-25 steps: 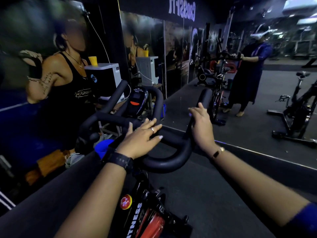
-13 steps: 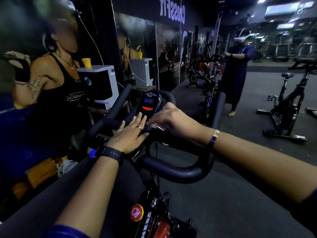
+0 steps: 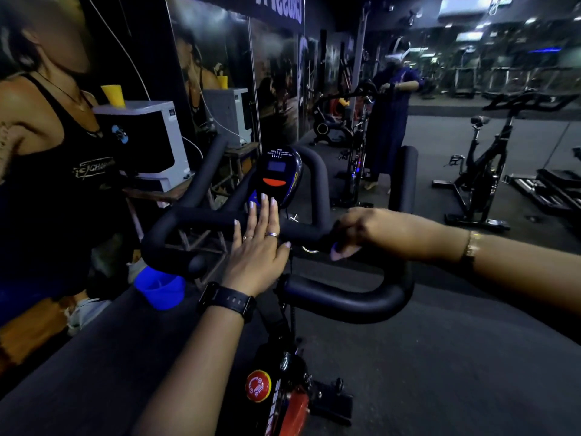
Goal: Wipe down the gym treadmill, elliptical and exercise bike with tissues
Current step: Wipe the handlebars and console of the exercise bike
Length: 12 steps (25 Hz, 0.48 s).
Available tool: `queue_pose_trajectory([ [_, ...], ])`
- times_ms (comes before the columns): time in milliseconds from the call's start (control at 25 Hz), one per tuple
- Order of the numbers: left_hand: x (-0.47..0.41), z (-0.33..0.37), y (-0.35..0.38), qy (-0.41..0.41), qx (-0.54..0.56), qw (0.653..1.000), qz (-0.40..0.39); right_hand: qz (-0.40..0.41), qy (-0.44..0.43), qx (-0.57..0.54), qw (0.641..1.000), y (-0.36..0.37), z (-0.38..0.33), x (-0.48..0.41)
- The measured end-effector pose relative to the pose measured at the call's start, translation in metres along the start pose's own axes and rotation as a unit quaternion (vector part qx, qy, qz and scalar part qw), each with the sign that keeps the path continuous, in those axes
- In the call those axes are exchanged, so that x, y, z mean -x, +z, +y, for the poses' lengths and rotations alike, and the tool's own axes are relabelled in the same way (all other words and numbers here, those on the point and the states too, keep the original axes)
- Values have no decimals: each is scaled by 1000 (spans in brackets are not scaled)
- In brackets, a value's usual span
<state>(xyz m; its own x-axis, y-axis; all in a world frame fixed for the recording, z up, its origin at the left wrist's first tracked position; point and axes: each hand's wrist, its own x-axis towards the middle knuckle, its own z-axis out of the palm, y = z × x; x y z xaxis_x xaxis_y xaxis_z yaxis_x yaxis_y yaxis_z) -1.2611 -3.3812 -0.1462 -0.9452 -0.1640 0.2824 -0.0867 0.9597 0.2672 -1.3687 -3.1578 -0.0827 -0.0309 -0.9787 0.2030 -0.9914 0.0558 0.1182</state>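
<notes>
Two grips on exercise bike handlebar (image 3: 345,302) | left grip (image 3: 257,247) flat, released, fingertips at console (image 3: 278,174) base | right grip (image 3: 371,234) shifted off console, grasping handlebar | blue cup (image 3: 160,287) below, contents unclear

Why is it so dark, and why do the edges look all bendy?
Head view: the gym is dim, lit mostly by far ceiling lights, so the handlebar looks nearly black; the wide lens curves lines near the edges; the right hand is slightly smeared, the left hand sharp.
</notes>
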Motion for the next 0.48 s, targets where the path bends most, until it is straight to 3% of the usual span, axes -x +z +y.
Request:
queue_pose_trajectory([
  [200, -2, -3, 4, 18, 1, 1000, 4, 21, -33, 138, 990, 7, -7, 6],
  [480, -4, -5, 9, 19, -19, 999, 24, 99, 40, 60, 993, 30, -30, -77],
])
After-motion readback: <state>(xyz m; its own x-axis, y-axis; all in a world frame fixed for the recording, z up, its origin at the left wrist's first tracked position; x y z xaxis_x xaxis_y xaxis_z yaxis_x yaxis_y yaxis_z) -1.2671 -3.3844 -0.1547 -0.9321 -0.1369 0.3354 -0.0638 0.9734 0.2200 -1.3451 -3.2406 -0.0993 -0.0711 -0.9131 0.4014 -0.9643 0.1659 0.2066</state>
